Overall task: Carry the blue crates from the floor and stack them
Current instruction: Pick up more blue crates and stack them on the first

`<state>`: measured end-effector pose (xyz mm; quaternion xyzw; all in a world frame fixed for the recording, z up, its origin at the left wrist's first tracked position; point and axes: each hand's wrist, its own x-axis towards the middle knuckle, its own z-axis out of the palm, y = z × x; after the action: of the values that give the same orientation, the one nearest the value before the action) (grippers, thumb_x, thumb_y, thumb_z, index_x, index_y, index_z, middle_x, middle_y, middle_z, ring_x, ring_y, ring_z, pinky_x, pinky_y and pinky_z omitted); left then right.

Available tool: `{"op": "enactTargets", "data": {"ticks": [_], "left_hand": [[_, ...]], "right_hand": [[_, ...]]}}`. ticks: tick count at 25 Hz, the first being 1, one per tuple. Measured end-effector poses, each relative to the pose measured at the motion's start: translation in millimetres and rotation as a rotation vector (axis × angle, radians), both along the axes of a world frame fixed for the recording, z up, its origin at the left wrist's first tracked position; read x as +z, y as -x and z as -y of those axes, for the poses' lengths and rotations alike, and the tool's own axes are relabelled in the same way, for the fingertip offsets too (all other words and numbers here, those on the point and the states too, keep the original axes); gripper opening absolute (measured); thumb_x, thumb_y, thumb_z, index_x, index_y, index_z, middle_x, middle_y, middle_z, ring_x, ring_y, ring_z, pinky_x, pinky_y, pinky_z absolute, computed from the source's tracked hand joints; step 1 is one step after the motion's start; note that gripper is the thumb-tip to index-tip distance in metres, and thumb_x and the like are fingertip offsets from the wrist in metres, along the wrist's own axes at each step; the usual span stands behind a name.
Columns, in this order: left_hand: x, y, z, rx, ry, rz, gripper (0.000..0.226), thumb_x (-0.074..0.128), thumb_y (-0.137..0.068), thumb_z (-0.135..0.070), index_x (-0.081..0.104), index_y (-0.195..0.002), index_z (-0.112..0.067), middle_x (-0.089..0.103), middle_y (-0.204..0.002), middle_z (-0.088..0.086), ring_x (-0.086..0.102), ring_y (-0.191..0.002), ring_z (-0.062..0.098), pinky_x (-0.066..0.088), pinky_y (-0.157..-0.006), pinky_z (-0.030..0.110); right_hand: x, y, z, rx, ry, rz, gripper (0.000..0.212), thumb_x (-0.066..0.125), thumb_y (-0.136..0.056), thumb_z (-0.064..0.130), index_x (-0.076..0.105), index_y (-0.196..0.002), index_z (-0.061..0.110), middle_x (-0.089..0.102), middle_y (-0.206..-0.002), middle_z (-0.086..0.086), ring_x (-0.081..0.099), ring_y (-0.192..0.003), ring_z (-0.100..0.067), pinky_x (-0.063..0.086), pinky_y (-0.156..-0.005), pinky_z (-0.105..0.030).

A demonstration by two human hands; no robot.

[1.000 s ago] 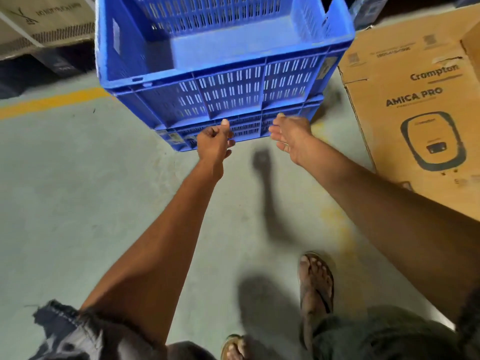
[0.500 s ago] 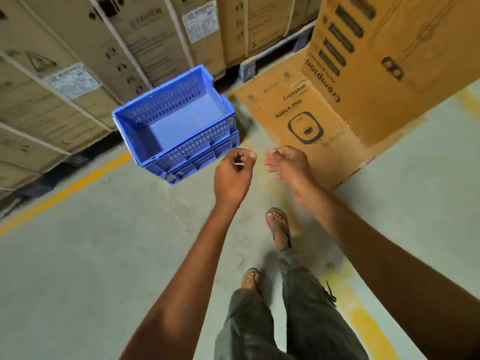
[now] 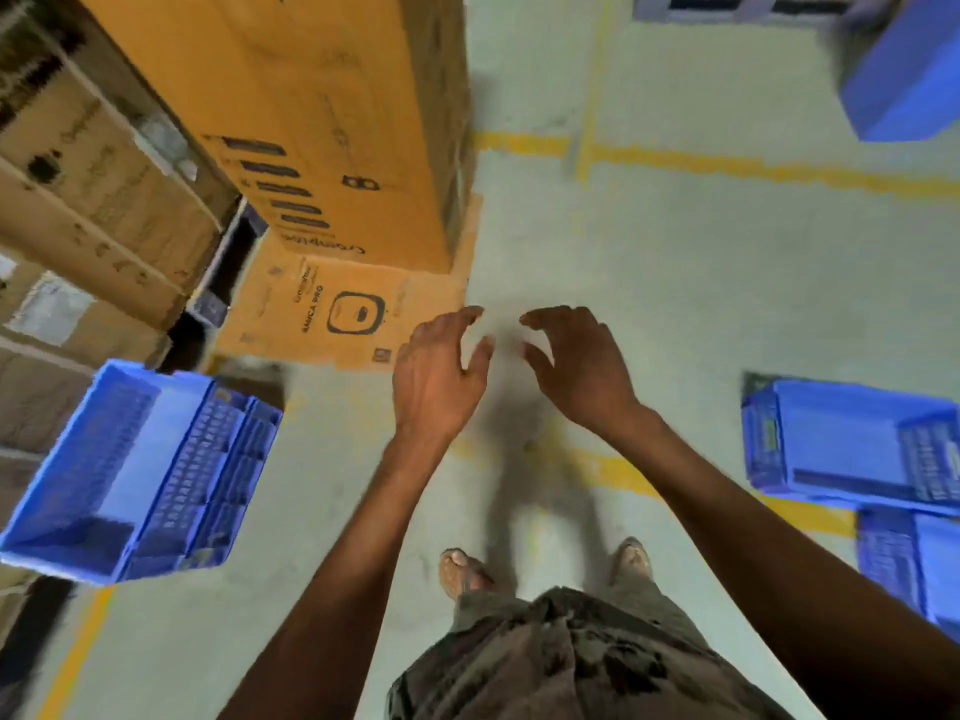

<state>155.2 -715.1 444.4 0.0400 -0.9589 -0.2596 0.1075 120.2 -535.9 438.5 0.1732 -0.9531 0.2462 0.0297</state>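
The grey floor carries blurred blue crates, cardboard boxes and, apparently, yellow lines.

"amica pro" on flat carton

Pale grey-green concrete floor, scuffed, crossed by worn yellow painted lines. Large orange-brown cardboard box stands on the floor; a second printed cardboard box lies flat just under its near edge. Left of the large box: stacked brown cartons with paper labels, dark gap beneath. View blurred.
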Motion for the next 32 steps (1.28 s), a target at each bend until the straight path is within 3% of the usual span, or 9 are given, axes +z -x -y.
{"op": "enactTargets", "data": {"ticks": [4, 10, 18, 23, 26, 30, 32], "left_hand": [[-3, 25, -159, -0.320, 0.117, -0.055, 0.036, 0.058, -0.097, -0.040, 0.062, -0.130, -0.026, 0.071, -0.119, -0.004, 0.064, -0.110, 0.023, 0.051, -0.088, 0.038], [-33, 32, -419, -0.621, -0.013, 0.036, 0.031, 0.060, -0.095, -0.038, 0.065, -0.124, -0.028, 0.070, -0.117, -0.008, 0.066, -0.105, 0.019, 0.051, -0.086, 0.036], [-77, 70, -632, -0.924, -0.095, 0.315, 0.028, 0.060, -0.093, -0.040, 0.065, -0.120, -0.032, 0.070, -0.115, -0.014, 0.068, -0.103, 0.011, 0.054, -0.086, 0.033], [-182, 114, -729, -1.012, -0.096, 0.609, 0.024, 0.061, -0.092, -0.036, 0.068, -0.114, -0.031, 0.072, -0.111, -0.013, 0.070, -0.101, 0.012, 0.055, -0.087, 0.034], [-257, 130, -778, -1.042, 0.018, 0.772, 0.023, 0.058, -0.092, -0.030, 0.067, -0.113, -0.029, 0.073, -0.110, -0.007, 0.070, -0.101, 0.018, 0.054, -0.085, 0.034], [-399, 139, -833, -0.995, 0.239, 0.960, 0.023, 0.052, -0.094, -0.027, 0.063, -0.114, -0.026, 0.070, -0.115, 0.003, 0.065, -0.107, 0.032, 0.047, -0.080, 0.036], [-479, 131, -853, -0.994, 0.263, 1.001, 0.033, 0.056, -0.094, -0.026, 0.057, -0.127, -0.022, 0.065, -0.128, 0.003, 0.061, -0.118, 0.031, 0.047, -0.088, 0.038]], "right_hand": [[-4, -23, -170, -0.222, -0.139, -0.073, 0.035, 0.060, -0.093, 0.037, 0.060, -0.125, 0.024, 0.065, -0.119, 0.002, 0.057, -0.107, -0.026, 0.044, -0.081, -0.039], [-31, -75, -410, -0.572, -0.113, 0.053, 0.038, 0.061, -0.093, 0.033, 0.056, -0.129, 0.022, 0.063, -0.122, -0.001, 0.055, -0.110, -0.028, 0.045, -0.087, -0.042], [-83, -79, -612, -0.946, 0.012, 0.294, 0.039, 0.065, -0.091, 0.026, 0.058, -0.129, 0.022, 0.063, -0.124, -0.002, 0.053, -0.118, -0.028, 0.048, -0.093, -0.041], [-155, -54, -696, -1.071, 0.014, 0.451, 0.039, 0.063, -0.093, 0.027, 0.057, -0.130, 0.022, 0.062, -0.128, -0.003, 0.052, -0.119, -0.030, 0.047, -0.096, -0.043], [-212, -38, -742, -1.115, 0.034, 0.556, 0.038, 0.061, -0.094, 0.027, 0.056, -0.131, 0.022, 0.061, -0.129, -0.003, 0.051, -0.120, -0.031, 0.048, -0.094, -0.043], [-323, -25, -795, -1.118, 0.062, 0.672, 0.036, 0.059, -0.096, 0.026, 0.055, -0.131, 0.023, 0.059, -0.129, -0.004, 0.049, -0.123, -0.028, 0.046, -0.094, -0.040], [-385, -21, -818, -1.117, 0.083, 0.696, 0.035, 0.059, -0.096, 0.025, 0.056, -0.131, 0.022, 0.059, -0.129, -0.004, 0.049, -0.124, -0.027, 0.046, -0.096, -0.039]]}}
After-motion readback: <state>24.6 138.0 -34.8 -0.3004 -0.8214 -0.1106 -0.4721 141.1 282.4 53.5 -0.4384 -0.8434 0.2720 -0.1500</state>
